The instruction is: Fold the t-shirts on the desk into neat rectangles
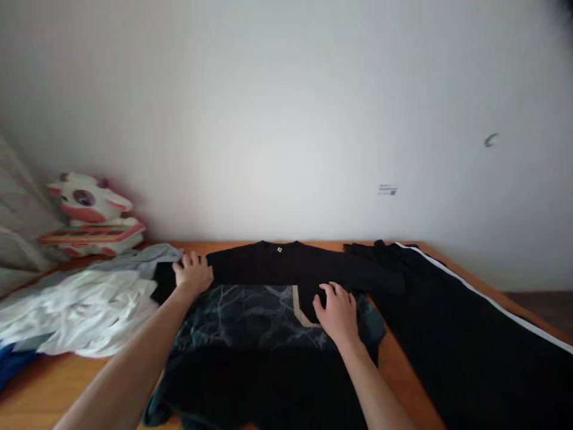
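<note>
A dark shirt (262, 266) lies spread on the wooden table, its neckline with a small white label at the far side. A marbled blue-grey panel (250, 316) crosses it, with a beige angled stripe (299, 310) on the right. My left hand (194, 273) rests at the shirt's left side near the black sleeve, fingers apart. My right hand (338, 307) is over the right part of the panel, beside the stripe, fingers apart and slightly bent. Neither hand visibly grips cloth. Black fabric (264, 382) covers the near part.
Black trousers (447, 316) with a white side stripe lie on the right. Crumpled white cloth (96, 307) and grey cloth (152, 254) lie on the left, with blue cloth (15, 364) nearer. A cow-shaped toy keyboard (96, 209) stands at the back left, by the wall (286, 131).
</note>
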The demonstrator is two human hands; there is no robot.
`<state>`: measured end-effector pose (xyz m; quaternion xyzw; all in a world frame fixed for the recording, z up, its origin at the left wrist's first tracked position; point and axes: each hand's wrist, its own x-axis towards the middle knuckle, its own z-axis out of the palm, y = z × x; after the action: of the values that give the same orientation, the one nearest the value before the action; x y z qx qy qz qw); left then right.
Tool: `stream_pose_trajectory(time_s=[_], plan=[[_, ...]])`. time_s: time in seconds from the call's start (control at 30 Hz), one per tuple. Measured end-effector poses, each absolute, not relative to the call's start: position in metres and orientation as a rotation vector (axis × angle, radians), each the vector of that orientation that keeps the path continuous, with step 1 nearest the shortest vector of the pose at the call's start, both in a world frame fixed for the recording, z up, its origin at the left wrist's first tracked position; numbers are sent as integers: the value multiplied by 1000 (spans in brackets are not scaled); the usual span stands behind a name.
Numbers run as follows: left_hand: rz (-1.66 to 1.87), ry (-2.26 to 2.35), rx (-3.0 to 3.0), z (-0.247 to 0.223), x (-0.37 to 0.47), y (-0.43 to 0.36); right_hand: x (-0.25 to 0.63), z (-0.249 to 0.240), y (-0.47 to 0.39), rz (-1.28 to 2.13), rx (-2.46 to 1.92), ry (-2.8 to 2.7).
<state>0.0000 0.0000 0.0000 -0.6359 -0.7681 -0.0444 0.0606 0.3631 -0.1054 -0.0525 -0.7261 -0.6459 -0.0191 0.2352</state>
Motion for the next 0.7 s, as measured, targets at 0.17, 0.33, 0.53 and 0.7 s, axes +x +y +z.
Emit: stream_pose_trajectory(time_s=[0.17, 0.33, 0.53, 0.7], plan=[[-105, -2394, -1998, -25, 32, 1, 366, -56, -105, -210, -1899, -1733], [-108, -2455, -2019, -38, 33, -9, 360, -37, -86, -363, -1775, -1934], [-120, -2467, -2019, -38, 30, -5, 356, -42, -42, -15, -2157, -1984], [-162, -2466, -2014, -42, 28, 5, 359, -50, -17, 178, -2329, -1945]])
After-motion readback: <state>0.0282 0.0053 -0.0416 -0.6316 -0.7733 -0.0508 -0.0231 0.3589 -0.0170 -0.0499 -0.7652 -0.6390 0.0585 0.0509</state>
